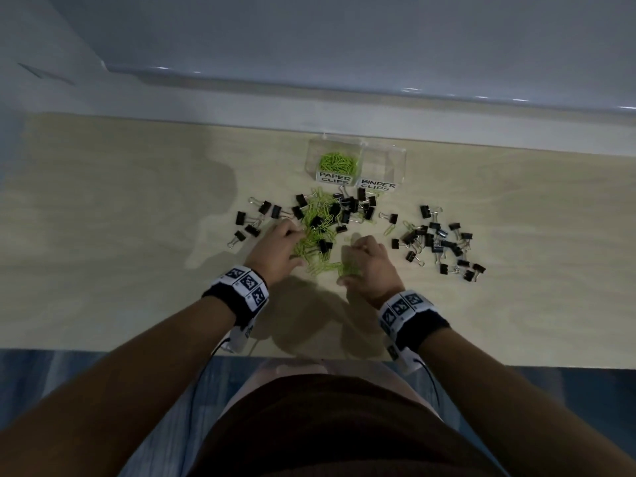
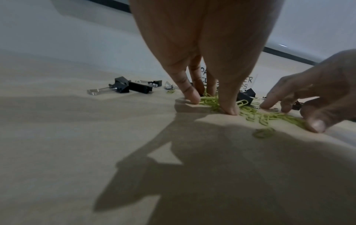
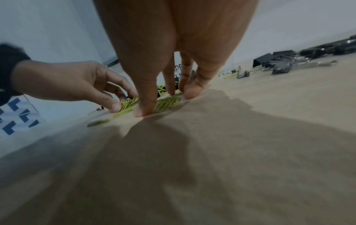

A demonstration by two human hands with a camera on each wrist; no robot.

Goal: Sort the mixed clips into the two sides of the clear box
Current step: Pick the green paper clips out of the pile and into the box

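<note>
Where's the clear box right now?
In the head view the clear box sits at the table's far edge, centre-right, just beyond the mixed pile of clips. Its left side holds green paper clips; the right, labelled binder clips, looks empty.

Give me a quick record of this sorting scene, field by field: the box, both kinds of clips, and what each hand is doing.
box: clear box, two sides labelled PAPER CLIPS and BINDER CLIPS
paper clips side: holds green paper clips
binder clips side: looks empty
loose pile: green paper clips and black binder clips mixed on the table
left hand: fingertips down on the pile, fingers fairly straight
right hand: fingertips down among paper clips
grip: neither hand clearly holds a clip
</note>
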